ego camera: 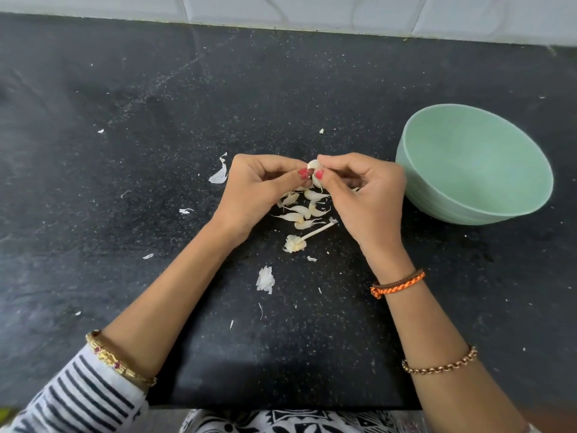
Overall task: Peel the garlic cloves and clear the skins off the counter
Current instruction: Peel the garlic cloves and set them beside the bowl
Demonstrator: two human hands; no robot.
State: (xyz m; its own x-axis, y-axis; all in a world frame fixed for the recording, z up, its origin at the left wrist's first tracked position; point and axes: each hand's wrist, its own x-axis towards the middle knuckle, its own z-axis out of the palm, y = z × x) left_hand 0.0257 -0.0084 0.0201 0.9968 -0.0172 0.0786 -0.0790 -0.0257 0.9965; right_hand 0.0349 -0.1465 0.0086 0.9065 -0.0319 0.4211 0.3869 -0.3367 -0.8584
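Both hands meet above the middle of the black counter (156, 135). Between them is one garlic clove (313, 165), pinched by the thumb and fingers of my left hand (259, 189) and my right hand (359, 189). Directly under the hands lies a small heap of several unpeeled cloves (301, 210). The bare garlic stem with its root base (296, 243) lies just in front of that heap. Papery white skins are scattered around: a large piece (220, 175) left of my left hand and another (265, 279) nearer the front edge.
A pale green bowl (474, 164), with nothing visible inside, stands tilted on the counter right of my right hand. Small skin flakes (185, 210) dot the counter to the left. A white tiled wall (312, 10) runs along the back; the counter's front edge (281, 406) is near my body.
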